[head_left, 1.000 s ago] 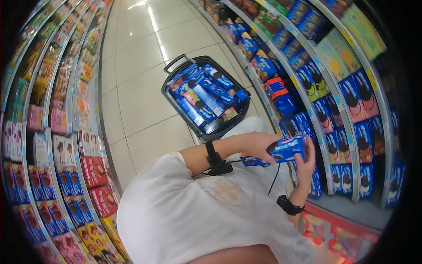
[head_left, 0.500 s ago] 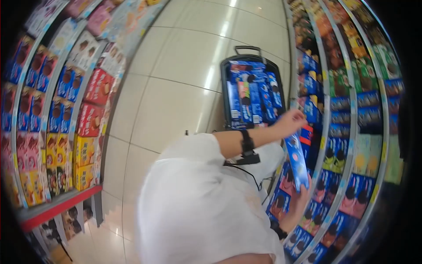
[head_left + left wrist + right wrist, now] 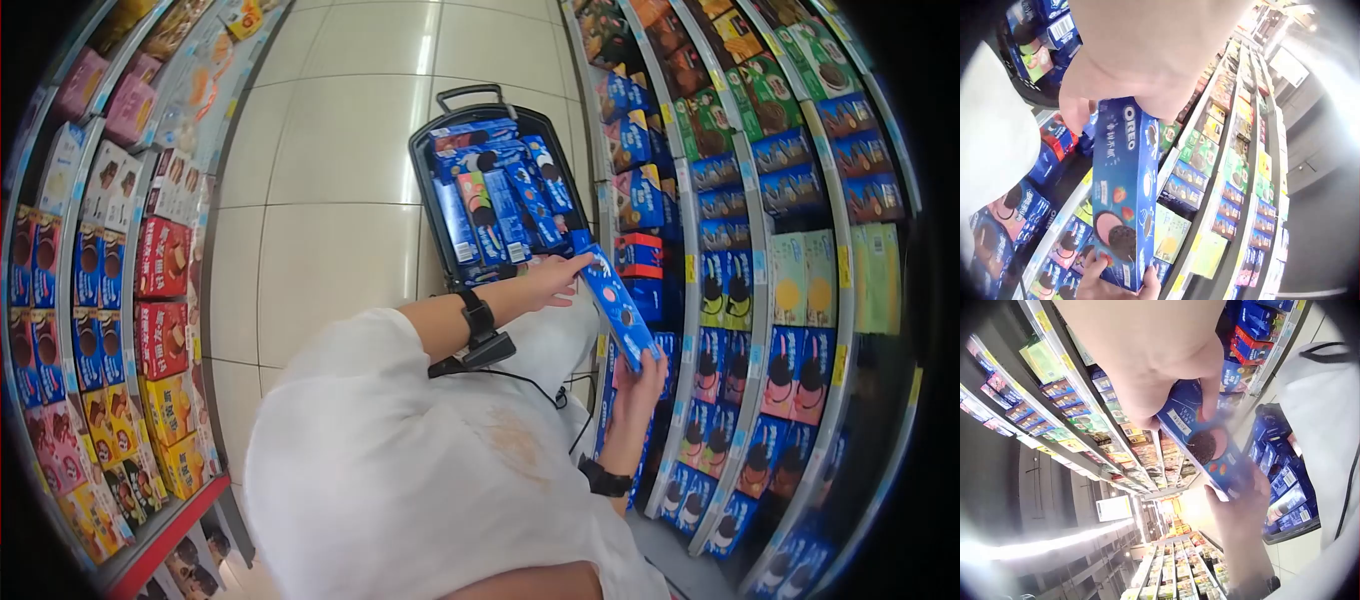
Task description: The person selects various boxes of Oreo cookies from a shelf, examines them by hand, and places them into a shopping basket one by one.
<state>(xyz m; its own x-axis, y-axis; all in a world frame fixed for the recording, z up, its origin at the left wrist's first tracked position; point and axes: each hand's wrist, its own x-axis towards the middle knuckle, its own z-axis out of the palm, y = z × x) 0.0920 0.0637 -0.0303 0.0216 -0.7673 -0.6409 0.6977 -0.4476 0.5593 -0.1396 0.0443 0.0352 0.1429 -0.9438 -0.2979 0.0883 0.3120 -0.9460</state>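
Both hands hold a long blue Oreo cookie box [image 3: 618,308] slantwise in front of the right-hand shelves. My left hand [image 3: 557,281] grips its upper end, the one nearer the basket. At the lower end, my right hand [image 3: 640,384] has thumb and fingers around the box. In the left wrist view, the Oreo box [image 3: 1124,187] shows a pink-filled cookie and strawberries on its face. The right wrist view also has the box [image 3: 1200,440] between the two hands. Close beyond the left hand, a black basket [image 3: 424,190] holds several blue cookie boxes [image 3: 508,205].
Shelves of cookie boxes [image 3: 705,365] rise close on the right. On the left stand shelves with red boxes [image 3: 162,257] and yellow boxes [image 3: 172,410]. Tiled floor [image 3: 335,170] runs between them. A black cable [image 3: 530,383] hangs by the left wrist.
The box has turned from roughly level to a slant, its upper end now towards the basket. The left hand moved from the box's side to that end. The head view swung and partly returned.
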